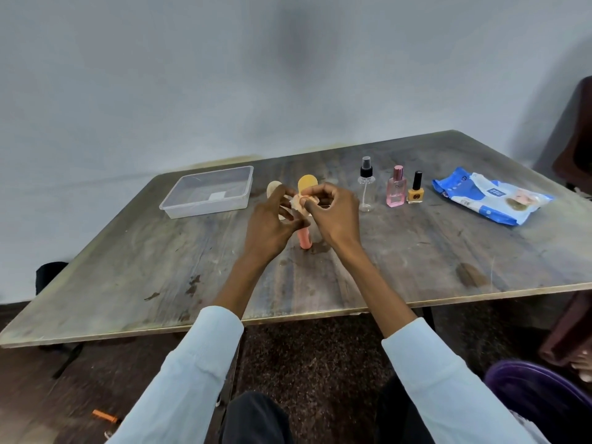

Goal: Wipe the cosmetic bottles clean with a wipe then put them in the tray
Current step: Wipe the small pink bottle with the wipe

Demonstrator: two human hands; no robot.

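Note:
My left hand grips a peach tube above the middle of the table. My right hand pinches a small white wipe against the tube's upper end. The tube's top is hidden by my fingers. Just behind my hands stand a beige tube and a yellow tube. To the right stand a clear spray bottle, a pink perfume bottle and a yellow nail polish bottle. The clear plastic tray sits at the back left with no bottles in it.
A blue and white wipe pack lies at the back right of the worn wooden table. A dark chair stands at the right edge. The wall runs close behind the table.

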